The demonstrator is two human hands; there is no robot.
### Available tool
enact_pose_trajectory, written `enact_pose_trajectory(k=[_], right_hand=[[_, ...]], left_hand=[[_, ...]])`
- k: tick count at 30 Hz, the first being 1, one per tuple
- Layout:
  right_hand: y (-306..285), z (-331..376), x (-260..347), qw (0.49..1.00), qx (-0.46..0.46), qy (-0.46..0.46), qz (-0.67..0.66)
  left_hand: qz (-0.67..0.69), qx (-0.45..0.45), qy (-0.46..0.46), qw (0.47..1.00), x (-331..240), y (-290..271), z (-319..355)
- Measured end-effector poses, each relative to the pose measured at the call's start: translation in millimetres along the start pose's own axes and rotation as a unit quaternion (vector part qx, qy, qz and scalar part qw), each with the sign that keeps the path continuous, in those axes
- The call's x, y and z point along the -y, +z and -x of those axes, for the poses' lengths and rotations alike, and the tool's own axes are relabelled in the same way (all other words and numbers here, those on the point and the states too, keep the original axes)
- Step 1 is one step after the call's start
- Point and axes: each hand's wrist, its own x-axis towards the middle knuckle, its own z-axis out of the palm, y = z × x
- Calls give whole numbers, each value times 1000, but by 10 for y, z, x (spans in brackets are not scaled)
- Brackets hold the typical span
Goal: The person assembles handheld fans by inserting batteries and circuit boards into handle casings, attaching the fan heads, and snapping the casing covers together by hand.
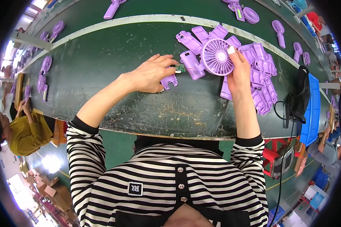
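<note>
Assembly looks partway — left hand (149,73) pinches a small green circuit board (180,68) at its fingertips over a loose purple shell (169,81) on the belt, not yet seated in the fan (210,58), which the right hand (236,72) clasps by the round grille — shell pile (263,81) waiting.
</note>
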Motion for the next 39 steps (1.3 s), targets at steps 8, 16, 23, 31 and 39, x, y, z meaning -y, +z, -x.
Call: enact_pose_trajectory(k=[8,16,23,31,39], right_hand=[[-49,-35,-23,999,-10,23,-27],[26,70,77,998,13,13,-56],[89,114,54,997,35,34,-52],[293,159,-41,998,11,32,-61],[370,202,-7,999,22,20,19]], left_hand=[[40,47,-159,985,-91,76,-93],[731,64,-254,630,-318,284,119],[555,-125,-156,808,-463,320,215],[455,-289,-179,823,-686,314,-64],[454,-374,-203,783,-744,341,-119]])
